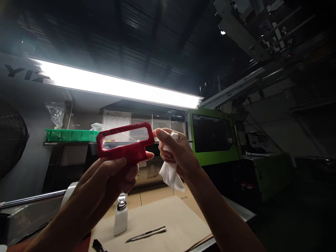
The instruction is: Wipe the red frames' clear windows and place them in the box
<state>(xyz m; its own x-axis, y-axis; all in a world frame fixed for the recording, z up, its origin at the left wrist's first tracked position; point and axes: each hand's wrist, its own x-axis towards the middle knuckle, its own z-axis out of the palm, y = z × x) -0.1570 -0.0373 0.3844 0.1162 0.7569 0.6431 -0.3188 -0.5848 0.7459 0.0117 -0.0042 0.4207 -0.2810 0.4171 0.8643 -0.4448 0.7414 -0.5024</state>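
A red plastic frame [131,153] with a long window-like opening is held up in front of the bright lamp. My left hand [111,171] grips it from below, thumb on the near face. Beside its right end is my right hand [175,147], closed around a crumpled white cloth [169,175]; its thumb and forefinger are at the frame's corner, and I cannot tell whether they touch it. Below, on brown cardboard [157,213], stand a white pump bottle [121,217] with a metal top and, lying flat, a craft knife [146,234].
A long tube lamp [118,85] hangs overhead. Behind are a shelf with a green tray [70,135] and a green machine [215,136] at the right. A dark fan [12,138] stands at the left. A small black object [98,245] lies at the near cardboard edge.
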